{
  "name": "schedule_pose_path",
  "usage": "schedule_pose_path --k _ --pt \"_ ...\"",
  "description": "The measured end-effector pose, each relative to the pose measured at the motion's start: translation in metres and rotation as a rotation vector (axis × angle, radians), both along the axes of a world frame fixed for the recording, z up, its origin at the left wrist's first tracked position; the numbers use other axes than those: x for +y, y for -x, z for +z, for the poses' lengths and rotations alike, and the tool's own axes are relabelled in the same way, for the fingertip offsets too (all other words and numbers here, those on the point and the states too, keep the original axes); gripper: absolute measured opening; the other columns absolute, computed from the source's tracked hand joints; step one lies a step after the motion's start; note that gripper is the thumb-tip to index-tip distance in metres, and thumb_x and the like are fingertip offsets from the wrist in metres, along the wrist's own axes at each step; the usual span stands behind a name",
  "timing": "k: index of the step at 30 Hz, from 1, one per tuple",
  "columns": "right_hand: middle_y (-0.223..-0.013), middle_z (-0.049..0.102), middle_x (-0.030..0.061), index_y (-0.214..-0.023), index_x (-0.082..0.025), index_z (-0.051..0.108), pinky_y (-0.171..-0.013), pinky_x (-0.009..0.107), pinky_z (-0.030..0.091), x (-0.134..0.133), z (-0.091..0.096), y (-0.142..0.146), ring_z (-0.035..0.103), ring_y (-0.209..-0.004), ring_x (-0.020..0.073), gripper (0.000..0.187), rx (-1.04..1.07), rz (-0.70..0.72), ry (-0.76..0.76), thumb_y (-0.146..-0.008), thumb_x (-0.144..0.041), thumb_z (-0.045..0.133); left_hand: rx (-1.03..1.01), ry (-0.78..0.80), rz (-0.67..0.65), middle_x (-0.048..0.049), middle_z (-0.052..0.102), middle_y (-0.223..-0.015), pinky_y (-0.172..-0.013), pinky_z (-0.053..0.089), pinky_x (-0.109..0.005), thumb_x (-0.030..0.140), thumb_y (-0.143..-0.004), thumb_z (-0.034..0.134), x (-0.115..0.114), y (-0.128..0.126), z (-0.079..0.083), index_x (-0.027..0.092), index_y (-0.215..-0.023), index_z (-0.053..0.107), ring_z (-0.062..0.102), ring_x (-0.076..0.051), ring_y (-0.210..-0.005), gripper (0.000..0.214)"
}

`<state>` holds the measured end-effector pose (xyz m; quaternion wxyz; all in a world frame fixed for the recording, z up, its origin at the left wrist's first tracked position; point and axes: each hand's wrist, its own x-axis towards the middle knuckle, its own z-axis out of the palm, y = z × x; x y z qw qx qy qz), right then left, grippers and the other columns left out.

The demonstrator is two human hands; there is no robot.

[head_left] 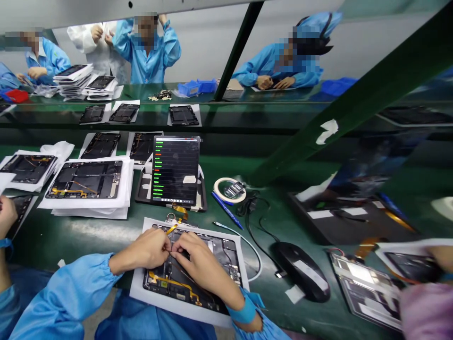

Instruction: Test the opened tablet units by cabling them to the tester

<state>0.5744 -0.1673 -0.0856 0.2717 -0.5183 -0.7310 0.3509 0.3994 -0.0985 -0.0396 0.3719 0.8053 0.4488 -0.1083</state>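
Note:
An opened tablet housing (208, 295) lies on a white paper sheet (138, 278) in front of me, its black inside facing up. A gold flex cable (173, 283) runs along its near side. Over the upper middle of the housing, my left hand (150, 248) is closed, its fingertips pinched together. My right hand (194, 259) is also closed, thumb and fingers meeting the left fingertips. Whatever small part is between them is hidden. Just behind, a lit tablet screen (175, 172) with green and red text lines stands propped up, a gold ribbon cable (181, 211) below it.
Left, a stack of tablet housings and paper (88, 208) stands near a co-worker's hand (7, 215). Right are a tape roll (218, 189), blue pen (228, 211), white cable (260, 264) and black mouse (300, 271). A co-worker's purple sleeve (426, 309) reaches in. A green beam slants overhead.

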Motion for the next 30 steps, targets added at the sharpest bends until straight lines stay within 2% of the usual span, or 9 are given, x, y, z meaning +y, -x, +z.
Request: schedule_pose_path --k 3,8,15,22,30 --pt "-0.090 0.060 0.0036 -0.088 -0.020 0.063 -0.080 0.036 0.041 -0.001 0.000 0.000 0.052 -0.091 0.0217 0.009 0.006 -0.001 0.008 -0.095 -0.016 0.059 0.001 -0.016 0.037 -0.0058 0.076 -0.097 -0.086 0.047 -0.027 0.017 -0.081 0.057 -0.005 0.002 -0.006 0.021 -0.092 0.079 0.067 -0.023 -0.099 0.025" --pt "-0.090 0.060 0.0027 -0.088 -0.020 0.063 -0.080 0.034 0.040 0.000 0.001 -0.001 0.051 -0.091 0.0209 0.009 0.013 0.004 0.008 -0.094 -0.014 0.061 -0.007 -0.059 0.018 -0.0070 0.076 -0.094 -0.085 0.045 -0.028 0.018 -0.085 0.056 -0.008 0.004 -0.012 0.020 -0.090 0.078 0.067 -0.023 -0.098 0.023" --pt "-0.093 0.062 0.0028 -0.088 -0.020 0.063 -0.081 0.034 0.038 -0.001 -0.001 -0.001 0.051 -0.093 0.0212 0.009 0.030 0.006 -0.005 -0.093 -0.012 0.063 -0.039 0.014 0.030 -0.0037 0.068 -0.062 -0.064 0.040 -0.022 0.008 -0.077 0.056 -0.002 -0.005 0.001 0.016 -0.076 0.076 0.062 -0.014 -0.064 0.022" --pt "-0.092 0.061 0.0027 -0.090 -0.020 0.063 -0.080 0.034 0.039 0.000 -0.004 -0.003 0.051 -0.091 0.0207 0.008 0.031 0.010 -0.039 -0.093 -0.012 0.063 -0.047 0.021 0.036 -0.0019 0.067 -0.060 -0.065 0.042 -0.020 0.004 -0.074 0.054 0.000 -0.007 0.008 0.015 -0.077 0.078 0.060 -0.013 -0.061 0.026" --pt "-0.091 0.062 0.0023 -0.088 -0.020 0.061 -0.080 0.034 0.038 0.001 -0.006 -0.002 0.052 -0.091 0.0207 0.010 0.058 0.013 -0.073 -0.092 -0.011 0.064 -0.046 0.027 0.011 -0.0007 0.065 -0.055 -0.058 0.037 -0.019 0.002 -0.072 0.053 0.001 -0.005 0.015 0.012 -0.073 0.077 0.058 -0.011 -0.056 0.027"
